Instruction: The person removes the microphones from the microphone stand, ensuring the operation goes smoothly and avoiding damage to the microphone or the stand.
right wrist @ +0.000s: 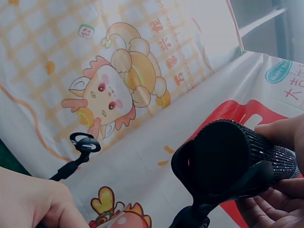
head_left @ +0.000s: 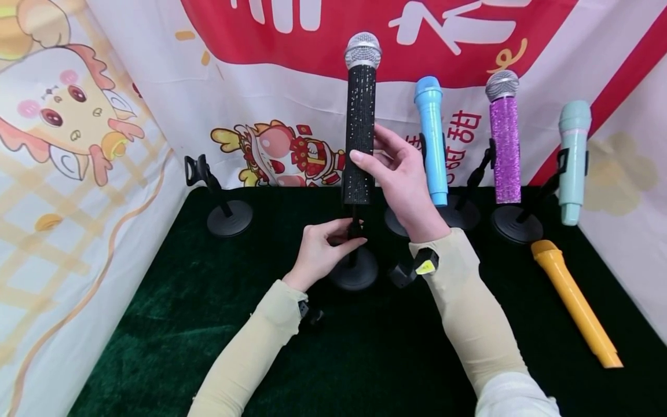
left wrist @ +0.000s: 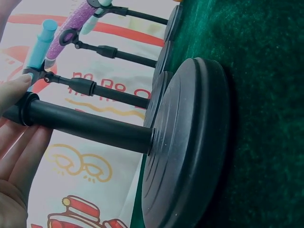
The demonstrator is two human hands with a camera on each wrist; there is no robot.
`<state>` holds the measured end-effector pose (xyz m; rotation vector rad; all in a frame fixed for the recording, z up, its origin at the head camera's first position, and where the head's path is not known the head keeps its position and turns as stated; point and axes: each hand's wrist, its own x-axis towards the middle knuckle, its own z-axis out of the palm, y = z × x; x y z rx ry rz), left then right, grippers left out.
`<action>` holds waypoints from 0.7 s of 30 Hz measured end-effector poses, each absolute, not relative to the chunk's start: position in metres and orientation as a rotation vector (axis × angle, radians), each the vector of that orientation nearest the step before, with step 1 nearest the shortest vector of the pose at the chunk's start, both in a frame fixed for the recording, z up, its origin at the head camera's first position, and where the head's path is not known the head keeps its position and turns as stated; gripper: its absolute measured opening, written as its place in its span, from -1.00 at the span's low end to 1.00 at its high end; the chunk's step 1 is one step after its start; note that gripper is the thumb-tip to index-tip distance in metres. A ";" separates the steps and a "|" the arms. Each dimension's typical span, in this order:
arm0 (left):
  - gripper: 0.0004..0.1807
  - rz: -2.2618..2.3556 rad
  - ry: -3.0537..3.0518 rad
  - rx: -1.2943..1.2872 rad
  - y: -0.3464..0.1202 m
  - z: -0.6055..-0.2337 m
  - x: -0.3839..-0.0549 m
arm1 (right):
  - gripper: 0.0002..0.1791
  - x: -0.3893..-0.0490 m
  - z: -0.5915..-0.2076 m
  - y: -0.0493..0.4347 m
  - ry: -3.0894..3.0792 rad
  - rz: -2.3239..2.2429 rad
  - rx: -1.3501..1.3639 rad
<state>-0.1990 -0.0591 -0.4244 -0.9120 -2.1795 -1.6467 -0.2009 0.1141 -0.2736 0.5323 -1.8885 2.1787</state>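
A black microphone (head_left: pixel 361 127) with a silver mesh head stands upright at the middle of the head view. My right hand (head_left: pixel 398 174) grips its studded body from the right, thumb across the front. In the right wrist view the microphone's flat black end (right wrist: pixel 221 156) sits within the clip of a stand (right wrist: pixel 192 216). Lower down, my left hand (head_left: pixel 328 249) pinches the collar of that stand's pole, above the round black base (head_left: pixel 354 271). The left wrist view shows the pole (left wrist: pixel 90 126) running from those fingers to the base on the green cloth.
Behind to the right, stands hold a blue microphone (head_left: pixel 431 139), a purple glitter microphone (head_left: pixel 505 145) and a mint one (head_left: pixel 573 162). A yellow microphone (head_left: pixel 577 304) lies on the green cloth (head_left: pixel 172 324). At the back left is a stand (head_left: pixel 226 217) with a bare clip.
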 end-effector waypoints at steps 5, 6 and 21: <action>-0.64 -1.637 -2.155 -0.926 -0.058 -0.426 -0.200 | -0.41 -0.204 -0.271 0.115 -1.851 2.201 0.529; -0.63 -1.636 -2.152 -0.927 -0.058 -0.426 -0.200 | -0.41 -0.204 -0.271 0.115 -1.850 2.200 0.529; -0.63 -1.628 -2.172 -0.934 -0.061 -0.428 -0.199 | -0.41 -0.208 -0.264 0.111 -1.856 2.171 0.512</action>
